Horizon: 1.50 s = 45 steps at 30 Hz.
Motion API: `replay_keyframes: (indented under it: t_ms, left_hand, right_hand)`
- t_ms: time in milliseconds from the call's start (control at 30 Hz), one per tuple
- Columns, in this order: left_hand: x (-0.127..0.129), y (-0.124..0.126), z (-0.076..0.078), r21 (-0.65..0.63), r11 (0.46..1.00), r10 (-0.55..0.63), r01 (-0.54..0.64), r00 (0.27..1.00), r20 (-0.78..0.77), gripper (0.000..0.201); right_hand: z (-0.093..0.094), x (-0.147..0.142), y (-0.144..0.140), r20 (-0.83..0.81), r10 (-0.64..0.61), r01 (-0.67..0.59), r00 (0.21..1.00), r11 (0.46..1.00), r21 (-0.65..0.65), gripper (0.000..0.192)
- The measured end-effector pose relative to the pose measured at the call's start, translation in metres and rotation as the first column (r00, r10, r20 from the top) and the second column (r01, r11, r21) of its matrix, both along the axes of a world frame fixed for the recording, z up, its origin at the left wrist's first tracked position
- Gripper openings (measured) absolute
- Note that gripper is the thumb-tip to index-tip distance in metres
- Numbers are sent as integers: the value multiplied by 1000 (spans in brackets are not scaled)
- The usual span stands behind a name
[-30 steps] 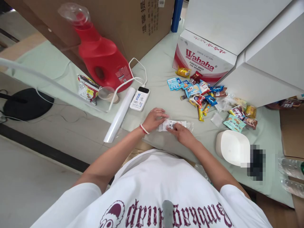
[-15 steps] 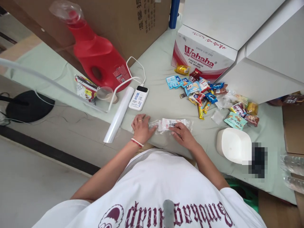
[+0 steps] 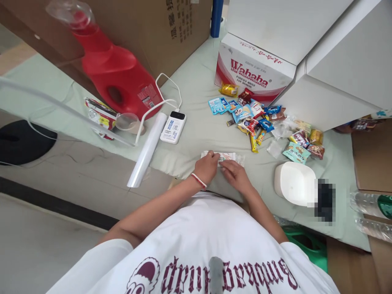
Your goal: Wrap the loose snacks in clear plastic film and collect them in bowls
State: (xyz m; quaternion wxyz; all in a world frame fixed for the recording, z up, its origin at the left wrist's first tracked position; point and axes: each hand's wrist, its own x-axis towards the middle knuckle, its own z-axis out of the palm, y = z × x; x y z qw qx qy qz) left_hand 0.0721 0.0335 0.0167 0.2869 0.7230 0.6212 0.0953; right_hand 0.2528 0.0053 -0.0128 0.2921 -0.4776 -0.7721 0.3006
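A small white packet [image 3: 228,156] with printed text lies near the table's front edge, clear plastic film showing at its right end. My left hand [image 3: 207,168] is over its left part, fingers curled down and closed on it; the fingertips are partly hidden. From the right, my right hand [image 3: 235,173] grips the packet's near edge, thumb and fingers drawn together beside my left hand. The two hands almost touch. A ring and a beaded bracelet show on the left hand and wrist.
Several wrapped snacks [image 3: 252,118] lie before a Wahaha carton [image 3: 254,71]. A white bin [image 3: 278,181] stands at right. To the left are a power bank [image 3: 173,128] with a cable, a roll of clear film [image 3: 147,151] and a red jug [image 3: 122,77].
My left hand has moved right from the film's left end onto the packet, its fingers now curled. My right hand stays at the packet. The whole view has shifted slightly.
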Motion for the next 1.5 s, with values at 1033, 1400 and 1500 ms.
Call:
replay_keyframes:
  t_ms: [1033,1400,1500]
  left_hand:
    - [-36,24,-19,166,969,181,-181,983,13,45]
    - [-41,49,-10,-4,997,71,-71,997,-24,27]
    - [-46,54,-4,-66,995,82,-73,986,144,33]
  right_hand:
    - [2,-36,20,405,-107,99,908,994,40,33]
    - [-10,-42,4,453,13,-62,892,994,93,46]
    - [-13,-42,5,410,13,-67,912,991,117,39]
